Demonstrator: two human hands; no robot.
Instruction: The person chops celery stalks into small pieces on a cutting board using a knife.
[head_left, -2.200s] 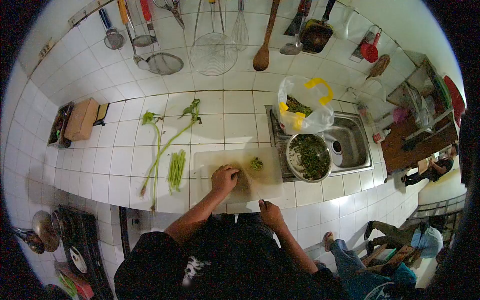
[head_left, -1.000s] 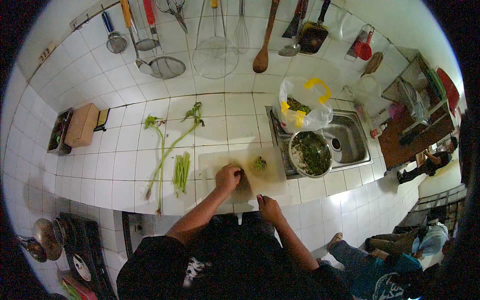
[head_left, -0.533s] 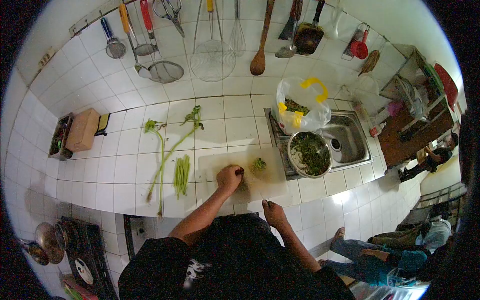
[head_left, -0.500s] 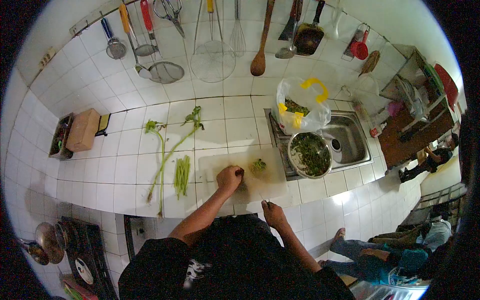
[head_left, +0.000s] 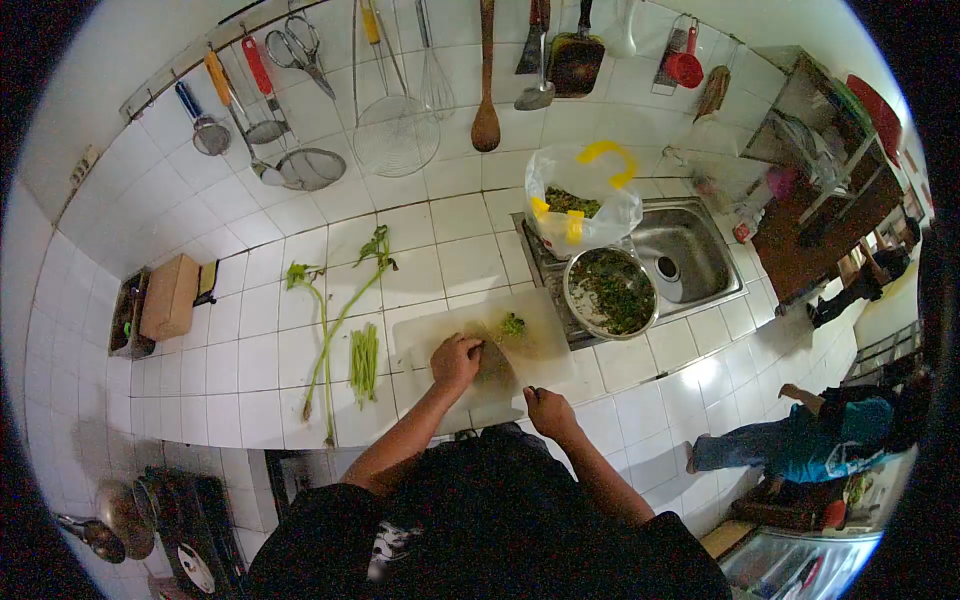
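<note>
My right hand (head_left: pixel 550 412) is closed around the handle of a knife (head_left: pixel 505 368), whose blade lies over the pale cutting board (head_left: pixel 415 335) and points toward my left hand. My left hand (head_left: pixel 457 362) rests on the board with its fingers curled in beside the blade; what they hold is hidden. Beyond the blade sits a small heap of chopped greens (head_left: pixel 513 325). Left of the board lies a bundle of cut green stalks (head_left: pixel 364 365). Farther left are two long leafy stalks (head_left: pixel 326 345) with roots.
On the right stand a metal bowl of chopped greens (head_left: pixel 612 293) and a plastic bag (head_left: pixel 542 190) holding more, beside the sink (head_left: pixel 700 235). Utensils such as a wooden spoon (head_left: pixel 486 125) hang along the wall. A stove (head_left: pixel 190 530) is lower left. People (head_left: pixel 800 430) are at the right.
My head view has turned and shifted slightly. Both hands stay at the board, the right one still on the knife. A person at the right has changed position.
</note>
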